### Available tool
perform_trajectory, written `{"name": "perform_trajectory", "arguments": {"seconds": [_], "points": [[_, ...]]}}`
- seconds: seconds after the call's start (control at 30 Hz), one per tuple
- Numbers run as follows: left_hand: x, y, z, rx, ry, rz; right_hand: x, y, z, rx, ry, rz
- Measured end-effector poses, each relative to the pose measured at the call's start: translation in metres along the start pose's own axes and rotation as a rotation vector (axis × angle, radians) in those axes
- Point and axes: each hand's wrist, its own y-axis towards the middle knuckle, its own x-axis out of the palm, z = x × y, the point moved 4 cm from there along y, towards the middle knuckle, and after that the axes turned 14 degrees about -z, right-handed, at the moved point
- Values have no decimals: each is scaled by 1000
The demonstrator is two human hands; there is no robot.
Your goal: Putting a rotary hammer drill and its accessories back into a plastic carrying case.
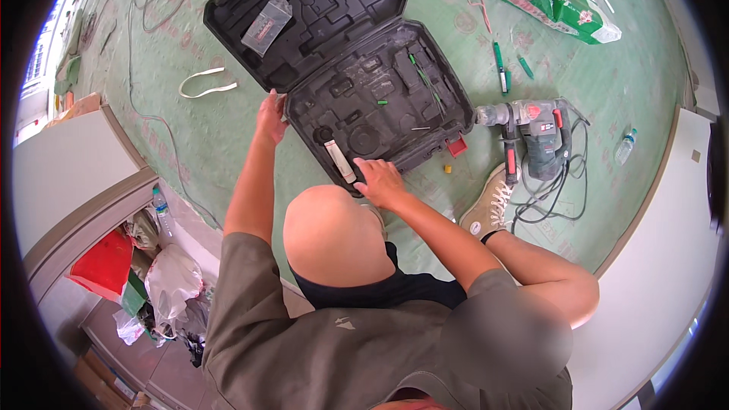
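I'd hold the stiff-looking case (380, 125) by its rim (301, 130); left hand (271, 116) there, grip unclear, right hand (383, 182) open.

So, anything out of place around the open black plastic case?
A dark corded power drill lies outside the case on the green floor covering, and a small yellow block sits loose by the case; both look possibly misplaced. Nothing seems clearly damaged.

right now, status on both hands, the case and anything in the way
Left grip at left edge of black case, right grip open by black-and-white tool. Case lies open. Corded drill may crowd its right corner.
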Motion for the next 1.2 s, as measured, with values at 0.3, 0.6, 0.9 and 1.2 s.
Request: {"name": "perform_trajectory", "arguments": {"seconds": [0.3,0.6,0.9,1.2], "points": [[26,-20,4,-166,-184,-151,16,28,-23,26,-30,-7],[-9,-68,-28,-60,-385,-287,-7,-10,6,25,378,226],[-38,-151,80,159,-288,-143,-67,-101,166,467,616,468],[-37,-211,201,479,-86,32,-15,-107,174,535,57,291]]}}
